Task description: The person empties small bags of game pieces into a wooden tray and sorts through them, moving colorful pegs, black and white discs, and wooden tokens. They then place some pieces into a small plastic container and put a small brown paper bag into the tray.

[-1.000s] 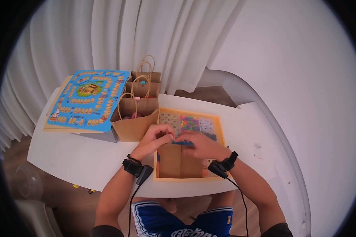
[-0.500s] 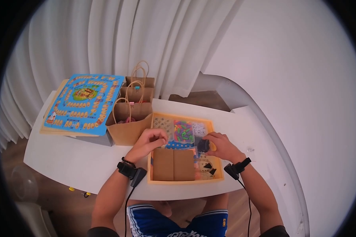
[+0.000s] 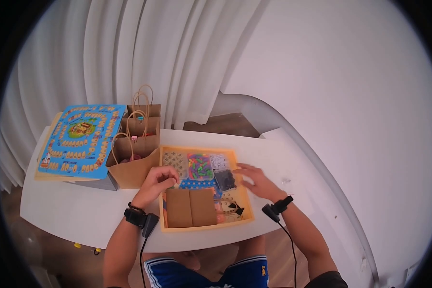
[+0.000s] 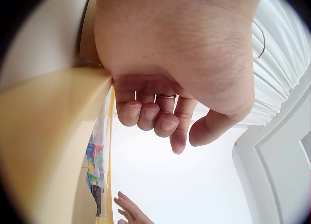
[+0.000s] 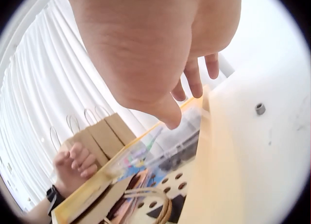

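A shallow wooden tray (image 3: 247, 199) lies before me. My left hand (image 3: 156, 186) rests at its left rim, fingers loosely curled with nothing in them. My right hand (image 3: 260, 183) hovers over the right rim, fingers spread and holding nothing. Just left of its fingertips sits a clear box of black pieces (image 3: 225, 180). Behind that is a box of white pieces (image 3: 219, 162), beside a box of colourful pieces (image 3: 200, 167) and a box of tan pieces (image 3: 174, 159). A flat brown paper bag (image 3: 191, 207) covers the tray's near left part, with a blue dotted sheet (image 3: 199, 184) behind it.
Several brown paper bags (image 3: 138, 168) with handles stand behind and left of the tray. Beside them a blue game board (image 3: 81, 139) tops a stack. A small grey cylinder (image 5: 260, 108) lies on the white table (image 3: 81, 211), right of the tray.
My right hand has set the box of black pieces down in the tray, let go and drawn off to the right. The left hand stays by the left rim. The head view has shifted.
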Demonstrator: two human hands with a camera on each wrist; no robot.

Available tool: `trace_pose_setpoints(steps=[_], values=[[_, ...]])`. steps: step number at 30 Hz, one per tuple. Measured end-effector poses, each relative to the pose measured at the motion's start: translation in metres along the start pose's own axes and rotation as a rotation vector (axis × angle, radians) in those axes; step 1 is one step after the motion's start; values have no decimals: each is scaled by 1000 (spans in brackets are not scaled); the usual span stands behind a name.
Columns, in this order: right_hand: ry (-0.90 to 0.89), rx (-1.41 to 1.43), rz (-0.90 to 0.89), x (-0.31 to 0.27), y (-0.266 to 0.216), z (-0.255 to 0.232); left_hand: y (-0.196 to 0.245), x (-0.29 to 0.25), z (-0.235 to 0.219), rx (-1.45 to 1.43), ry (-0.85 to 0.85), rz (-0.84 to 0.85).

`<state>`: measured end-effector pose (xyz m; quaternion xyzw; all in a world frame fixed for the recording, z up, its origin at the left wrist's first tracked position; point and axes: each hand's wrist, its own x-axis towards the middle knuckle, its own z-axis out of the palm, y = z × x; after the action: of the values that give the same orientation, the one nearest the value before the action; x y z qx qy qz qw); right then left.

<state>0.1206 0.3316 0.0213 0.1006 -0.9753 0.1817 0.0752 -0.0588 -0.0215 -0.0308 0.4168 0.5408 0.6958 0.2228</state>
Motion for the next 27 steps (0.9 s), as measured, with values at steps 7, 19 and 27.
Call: trace_pose_setpoints(steps=[7, 19, 27], values=[[266, -162, 596, -88, 135, -58, 5, -1, 2, -33, -1, -8], [195, -84, 1080, -171, 201, -33, 5, -1, 4, -44, 25, -19], [333, 626, 1022, -112, 109, -65, 8, -1, 4, -33, 16, -28]])
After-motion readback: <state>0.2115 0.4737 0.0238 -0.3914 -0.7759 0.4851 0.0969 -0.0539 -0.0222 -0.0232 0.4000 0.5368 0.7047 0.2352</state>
